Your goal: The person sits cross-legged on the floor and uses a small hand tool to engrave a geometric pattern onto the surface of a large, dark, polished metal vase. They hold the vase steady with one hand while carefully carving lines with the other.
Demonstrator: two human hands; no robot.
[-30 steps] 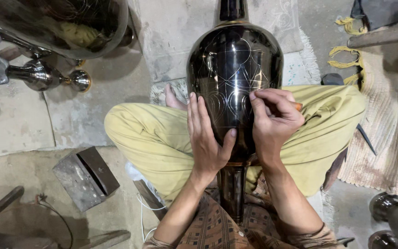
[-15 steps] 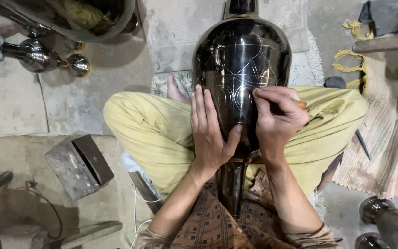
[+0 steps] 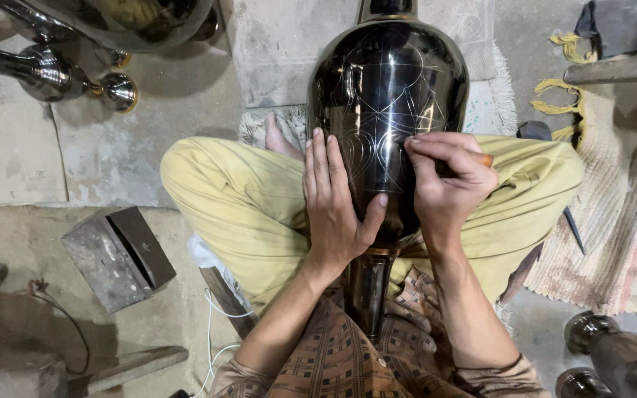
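A large black metal vase with fine engraved line patterns lies across my crossed legs, its neck pointing toward my body. My left hand rests flat on the vase's left side, fingers together and thumb hooked over the body. My right hand is closed around a small engraving tool, its tip hidden under my fingers and pressed to the vase's surface. Only the tool's brownish end shows past my knuckles.
A grey metal block lies on the concrete floor at left. Shiny metal vases lie at top left, more metal pieces at bottom right. A striped rug lies on the right, a pale mat beneath the vase.
The view has shifted slightly, so the floor objects sit a little lower and further left. Both hands stay on the vase in nearly the same places.
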